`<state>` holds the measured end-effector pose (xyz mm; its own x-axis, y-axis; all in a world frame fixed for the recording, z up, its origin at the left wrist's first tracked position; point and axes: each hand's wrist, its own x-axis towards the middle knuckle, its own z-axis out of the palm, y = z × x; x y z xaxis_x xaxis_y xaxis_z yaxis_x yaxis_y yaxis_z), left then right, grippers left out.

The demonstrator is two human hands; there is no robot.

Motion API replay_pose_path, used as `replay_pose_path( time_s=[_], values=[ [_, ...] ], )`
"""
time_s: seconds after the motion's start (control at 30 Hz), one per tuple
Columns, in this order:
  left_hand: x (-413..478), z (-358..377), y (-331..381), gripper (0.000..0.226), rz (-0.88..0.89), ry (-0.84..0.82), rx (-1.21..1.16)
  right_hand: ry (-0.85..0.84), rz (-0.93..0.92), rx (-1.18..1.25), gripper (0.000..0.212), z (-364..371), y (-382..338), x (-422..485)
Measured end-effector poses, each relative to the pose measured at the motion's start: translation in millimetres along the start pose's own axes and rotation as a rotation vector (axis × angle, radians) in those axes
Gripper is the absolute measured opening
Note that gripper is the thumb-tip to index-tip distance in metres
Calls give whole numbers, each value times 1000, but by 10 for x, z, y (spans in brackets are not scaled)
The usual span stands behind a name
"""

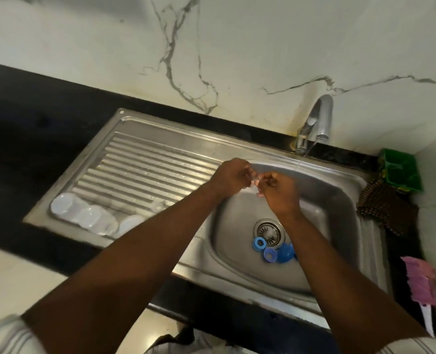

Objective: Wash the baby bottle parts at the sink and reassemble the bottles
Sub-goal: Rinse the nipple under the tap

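Centrally, the left hand (231, 178) and right hand (279, 191) pinch one small clear part (256, 179) over the sink basin (334, 213). Blue rings (259, 243) sit at the lower edge of the drain (269, 229); bare steel lies to the right.

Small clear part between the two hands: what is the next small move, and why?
Probably carry the small clear part toward the curved steel tap, under what looks like a thin stream. The left hand and right hand pinch it over the steel basin, short of that water, and blue plastic pieces wait by the drain.
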<state>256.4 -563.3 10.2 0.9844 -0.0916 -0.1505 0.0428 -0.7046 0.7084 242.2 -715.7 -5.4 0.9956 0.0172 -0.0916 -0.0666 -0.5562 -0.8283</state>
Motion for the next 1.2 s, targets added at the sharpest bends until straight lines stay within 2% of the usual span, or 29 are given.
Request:
replay_pose_path(
  time_s=[0.1,0.3,0.43,0.53,0.67,0.8,0.93,1.2],
  values=[
    [-166,-353,-130,23,13,59,110,-28,-93,19,7,201,-264,-21],
    [-655,-1177,-598,39,-13,107,231,-157,-293,-44,11,728,-1009,-120],
    [-870,-1482,-724,33,-2,113,372,-233,-367,-20,12,977,-1297,-172],
    [-1027,-1668,-830,20,-31,102,401,-330,-345,40,9,1126,-1414,-212],
    [-1162,-1810,-963,21,-86,58,393,-371,-290,113,6,1398,-1444,-244],
    [-1196,-1889,-1258,24,-76,10,525,-310,-296,69,5,1585,-1413,-255],
    [-1164,-1854,-1482,22,-153,-76,604,-241,-247,63,5,1584,-1310,-164],
    [-978,-1803,-1777,17,-224,-181,771,-220,-178,28,10,1654,-1104,-43]
  ],
)
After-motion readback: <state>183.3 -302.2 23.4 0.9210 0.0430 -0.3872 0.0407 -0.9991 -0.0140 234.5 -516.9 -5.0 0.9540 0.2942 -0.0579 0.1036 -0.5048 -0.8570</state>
